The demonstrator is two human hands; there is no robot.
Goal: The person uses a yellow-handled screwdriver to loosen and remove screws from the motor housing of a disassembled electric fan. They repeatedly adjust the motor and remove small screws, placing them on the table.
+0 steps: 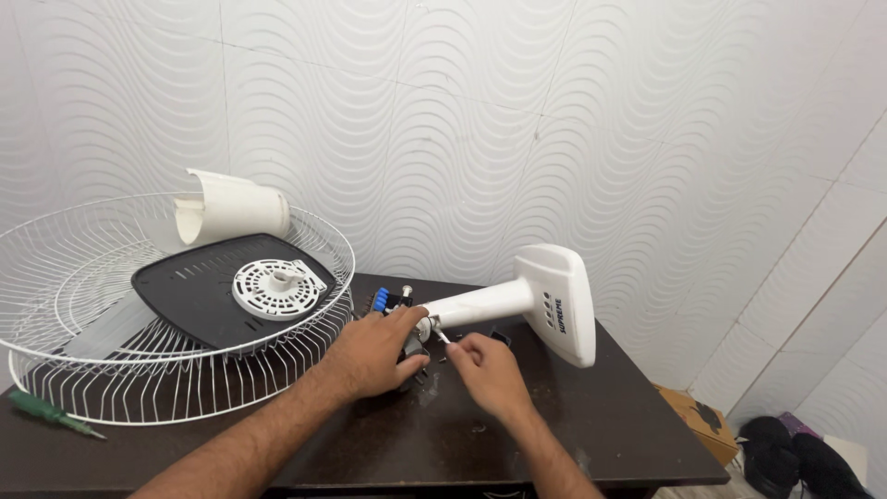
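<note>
A white fan stand (517, 300) with a flat control base lies on its side on the dark table (628, 434). My left hand (370, 356) is wrapped over a dark motor part at the neck end of the stand. My right hand (485, 370) pinches a small white piece right by the neck joint, fingertips touching it. A small blue-and-black part (386, 298) sits just behind my left hand.
Stacked white wire fan guards (55, 305) fill the table's left, holding a black plate (185, 291) with a white round hub (277, 288) and a white plastic cover (231, 208). A green screwdriver (51, 413) lies at front left. A cardboard box (698, 420) and dark shoes (799, 462) are on the floor.
</note>
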